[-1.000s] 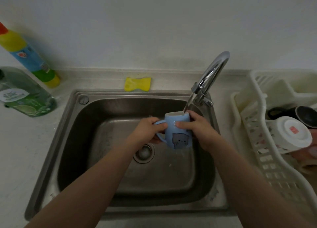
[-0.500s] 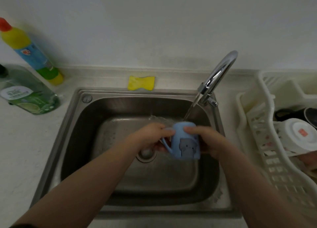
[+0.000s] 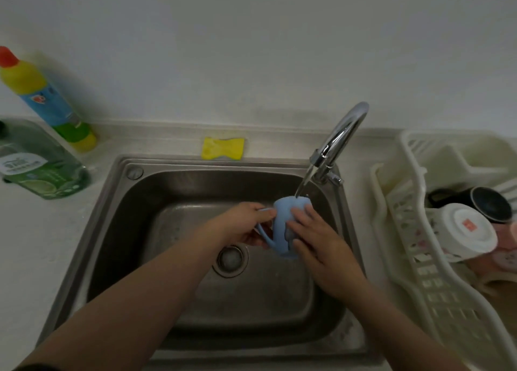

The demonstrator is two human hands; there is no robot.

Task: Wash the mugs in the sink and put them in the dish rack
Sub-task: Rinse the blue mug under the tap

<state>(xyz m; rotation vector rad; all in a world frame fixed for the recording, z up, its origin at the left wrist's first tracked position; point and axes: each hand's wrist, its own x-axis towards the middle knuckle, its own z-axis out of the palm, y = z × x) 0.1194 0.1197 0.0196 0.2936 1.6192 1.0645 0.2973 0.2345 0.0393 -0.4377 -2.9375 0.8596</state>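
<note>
Under the running tap, right of centre in the frame, the blue mug is held over the sink bowl so the stream lands on its upturned end and runs down the outside, draining straight to the plughole below. Its handle points left, which is why the left hand takes it there, fingers curled round the handle to steady and turn the mug. With that grip doing the holding, the right hand lies flat against the mug's side, fingers fairly straight, probably to rub the wall clean. At the right edge, the dish rack sits just beside the sink on the desk, so a wet mug travels little; a white mug and a dark mug already lie in it. Behind the sink rests a yellow sponge, within easy reach.
</note>
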